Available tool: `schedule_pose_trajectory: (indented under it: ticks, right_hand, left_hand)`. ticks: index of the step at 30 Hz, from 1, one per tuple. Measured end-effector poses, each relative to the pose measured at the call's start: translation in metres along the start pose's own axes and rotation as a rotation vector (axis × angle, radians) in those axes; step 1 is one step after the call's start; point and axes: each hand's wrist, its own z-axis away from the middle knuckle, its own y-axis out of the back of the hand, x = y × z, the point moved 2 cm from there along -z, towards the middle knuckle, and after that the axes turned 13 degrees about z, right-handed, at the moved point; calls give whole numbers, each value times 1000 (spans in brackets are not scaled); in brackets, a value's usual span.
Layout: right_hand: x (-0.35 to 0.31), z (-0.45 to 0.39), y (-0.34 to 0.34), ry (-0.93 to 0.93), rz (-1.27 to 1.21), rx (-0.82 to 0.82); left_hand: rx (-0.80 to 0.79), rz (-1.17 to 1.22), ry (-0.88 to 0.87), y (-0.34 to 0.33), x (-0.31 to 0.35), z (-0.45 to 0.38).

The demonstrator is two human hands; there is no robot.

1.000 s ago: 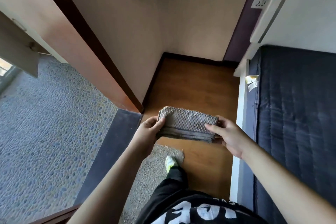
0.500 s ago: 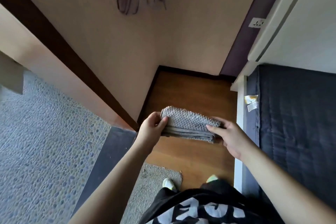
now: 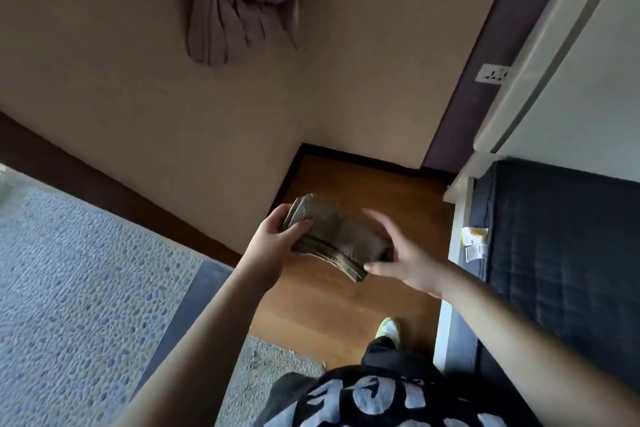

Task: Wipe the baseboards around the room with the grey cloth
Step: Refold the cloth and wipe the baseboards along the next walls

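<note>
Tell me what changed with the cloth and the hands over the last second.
The folded grey cloth has turned from level to slanting down toward the right. The right hand has loosened, its fingers spread round the cloth's right end. The left hand still grips the left end. The cloth remains folded, above the wooden floor, short of the baseboard.

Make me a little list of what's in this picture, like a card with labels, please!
cloth: grey cloth, folded, held above the floor
left hand: left hand grips the cloth's left end
right hand: right hand, blurred, fingers spread round the right end
baseboard: dark baseboard in the corner ahead, not yet touched
floor: wooden floor
bed: dark mattress on the right
wall: knotted fabric hanging up high
</note>
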Motion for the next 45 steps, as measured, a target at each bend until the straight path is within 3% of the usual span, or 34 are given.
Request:
schedule_pose_trajectory:
  ticks: [4,7,14,18,24,28,30,37,41,45]
  right_hand:
    - [3,-10,25,92,158,-210]
    - [2,-17,34,99,209,-179]
    - [3,-43,34,-54,22,-134]
    - [-9,-64,33,-47,52,-164]
    - [-24,-88,35,-48,112,-258]
    - [-38,-122,40,-63,15,-48]
    - [-48,-138,41,-63,-24,30]
    - [-88,-179,41,-27,46,76]
    - [-100,-199,45,28,196,122]
    - [-104,-217,54,58,188,153]
  left_hand:
    - [81,66,55,-6,3,-5]
    - [119,-3,25,-4,1,-7]
    - [83,-508,-200,-18,21,-14]
    - [50,-606,-296,-23,33,-17]
    - [-80,-493,-256,-13,42,-37]
    - [-31,65,-172,-3,49,-63]
    - [-27,182,-143,1,51,-76]
    - [87,42,-219,23,74,-120]
    - [25,-24,-300,24,89,-134]
    - [-40,-8,-287,20,97,-144]
